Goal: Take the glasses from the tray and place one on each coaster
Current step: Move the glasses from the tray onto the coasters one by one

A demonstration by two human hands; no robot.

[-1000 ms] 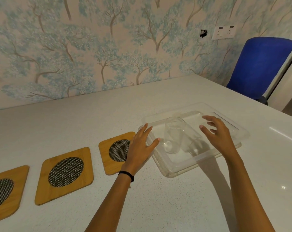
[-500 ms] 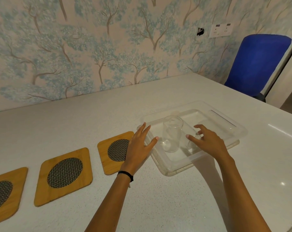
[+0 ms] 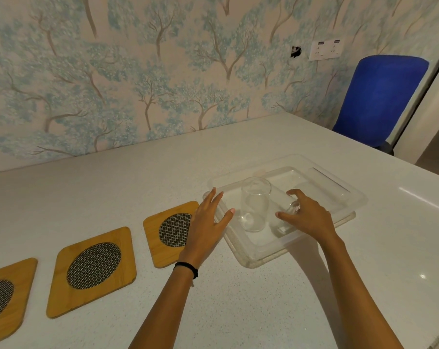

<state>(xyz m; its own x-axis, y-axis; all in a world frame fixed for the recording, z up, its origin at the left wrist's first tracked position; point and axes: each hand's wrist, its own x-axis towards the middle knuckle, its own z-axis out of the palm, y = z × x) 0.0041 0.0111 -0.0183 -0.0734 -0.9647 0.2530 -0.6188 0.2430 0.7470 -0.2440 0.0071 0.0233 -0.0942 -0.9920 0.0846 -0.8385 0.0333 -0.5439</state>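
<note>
Here we see a clear, shallow rectangular plastic tray [image 3: 339, 205] on the white speckled bench [image 3: 138, 187], toward its right edge. A tall clear cylindrical drinking glass [image 3: 255, 204] stands upright in the tray's near-left part. A second, smaller clear glass [image 3: 293, 207] lies largely hidden under our right hand [image 3: 307, 217], whose fingers curl over it; we cannot tell whether the grip has closed. Our left hand [image 3: 207, 222] hovers spread and empty at the tray's left rim, apart from the tall glass. Three square bamboo coasters with dark woven centres [image 3: 92, 268] line the bench's near-left side, all bare. We judge the glasses light, rigid, smooth and breakable: best held round the mid-wall and set down gently.
</note>
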